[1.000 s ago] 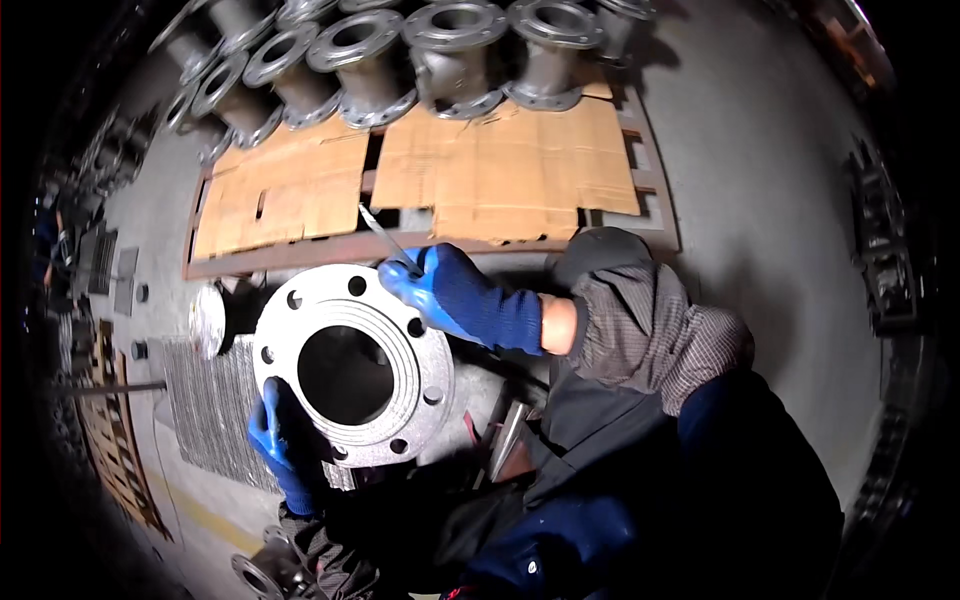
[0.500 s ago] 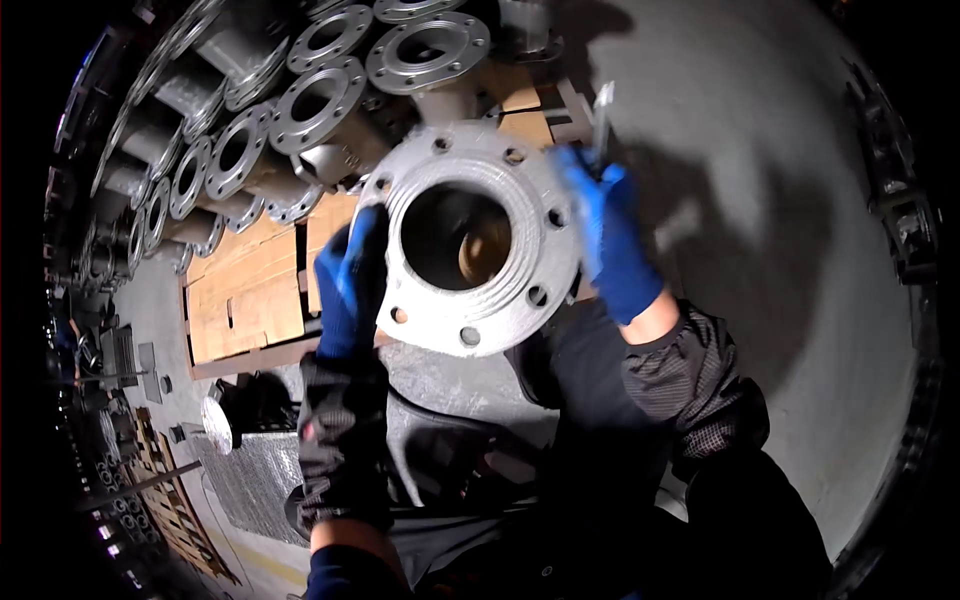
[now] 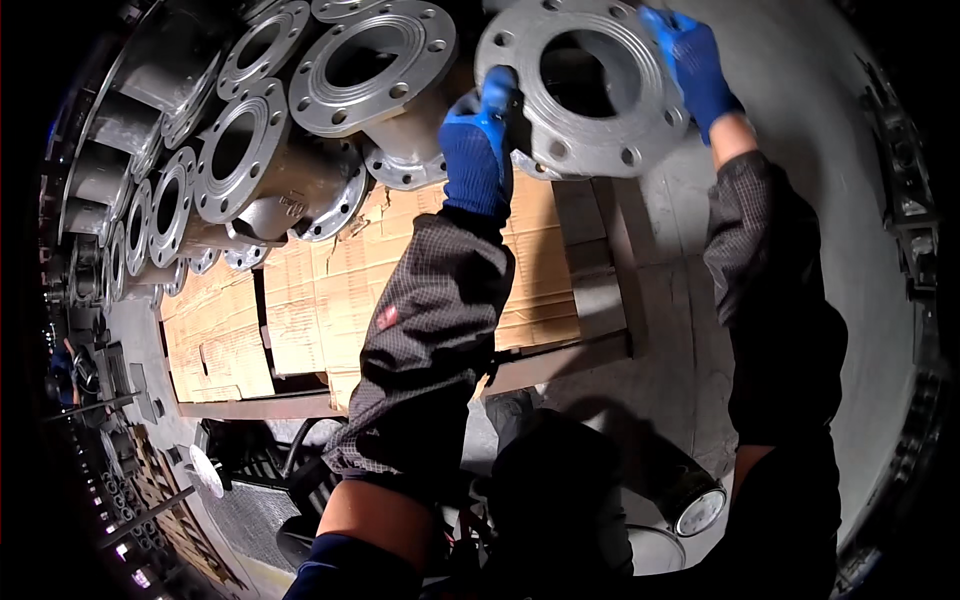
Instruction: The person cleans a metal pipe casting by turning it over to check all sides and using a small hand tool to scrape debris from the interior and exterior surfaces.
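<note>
A grey metal flanged pipe fitting (image 3: pixel 512 115) is between my two blue-gloved hands at the far side of the pallet. Its round upper flange, ringed with bolt holes, faces me around a wide dark bore. My left hand (image 3: pixel 478 150) grips the flange's left rim, thumb on top. On the right rim, my right hand (image 3: pixel 692 65) has its fingers curled over the edge. Part of a lower flange shows beneath; whether it rests on the cardboard, I cannot tell. Close on the left stands a similar flanged fitting (image 3: pixel 425 135).
Several more flanged fittings (image 3: pixel 265 185) crowd the pallet's left and back. Flattened cardboard (image 3: pixel 540 270) covers the pallet, whose near edge (image 3: pixel 560 368) runs in front of me. A dark cylinder with a pale round end (image 3: pixel 700 512) is on the floor near my legs.
Both hands have carried the fitting away from me and to the right, from near my body to the pallet's far side. The slim metal tool seen at my right hand is no longer clearly visible.
</note>
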`<state>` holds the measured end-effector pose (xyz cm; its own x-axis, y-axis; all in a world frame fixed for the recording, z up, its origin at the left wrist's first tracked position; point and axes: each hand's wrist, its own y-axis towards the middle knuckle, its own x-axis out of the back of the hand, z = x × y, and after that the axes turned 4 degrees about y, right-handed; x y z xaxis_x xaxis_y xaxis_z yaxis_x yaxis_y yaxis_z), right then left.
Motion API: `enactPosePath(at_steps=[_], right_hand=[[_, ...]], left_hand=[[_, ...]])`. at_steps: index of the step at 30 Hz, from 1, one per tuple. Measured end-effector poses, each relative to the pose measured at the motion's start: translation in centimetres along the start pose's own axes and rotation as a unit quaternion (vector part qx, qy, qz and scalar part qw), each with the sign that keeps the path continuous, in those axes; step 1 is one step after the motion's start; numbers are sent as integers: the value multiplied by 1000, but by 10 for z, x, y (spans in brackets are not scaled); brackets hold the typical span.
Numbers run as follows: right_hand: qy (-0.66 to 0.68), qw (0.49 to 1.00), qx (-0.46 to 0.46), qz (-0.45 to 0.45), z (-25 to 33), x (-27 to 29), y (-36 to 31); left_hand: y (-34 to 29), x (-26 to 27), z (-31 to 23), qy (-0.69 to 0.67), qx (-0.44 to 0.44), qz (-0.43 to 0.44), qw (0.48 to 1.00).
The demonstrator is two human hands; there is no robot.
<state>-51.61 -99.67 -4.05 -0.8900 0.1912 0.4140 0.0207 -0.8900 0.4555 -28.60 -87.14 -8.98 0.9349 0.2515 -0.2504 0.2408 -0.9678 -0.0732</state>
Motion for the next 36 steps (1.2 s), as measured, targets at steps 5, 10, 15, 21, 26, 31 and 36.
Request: enactPosePath(at_steps=[5,10,15,21,26,31,36], right_hand=[[-163,981,-98,43,-31,-10,33],[-283,956,-21,-73,-36,-18,-6],[-84,966,-180,-168,-42,-22,-8],[-43,967,-151,-202,-47,-25,-31],[73,975,-88,-189,-17,-46,-41],[-200,976,4,-88,-117,10,81],[-152,987,-49,-15,-49,-49,37]], left_hand=[[-1,-36,-8,-76,89,65,991],[-7,-47,-6,195,-42,18,980],[15,-74,-49,504,-496,37,706],[52,-73,-32,697,-394,120,586],[17,-57,-32,777,-296,15,556],[49,-136,-33,717,-342,-32,606],[34,-55,-20,603,-467,1,647]])
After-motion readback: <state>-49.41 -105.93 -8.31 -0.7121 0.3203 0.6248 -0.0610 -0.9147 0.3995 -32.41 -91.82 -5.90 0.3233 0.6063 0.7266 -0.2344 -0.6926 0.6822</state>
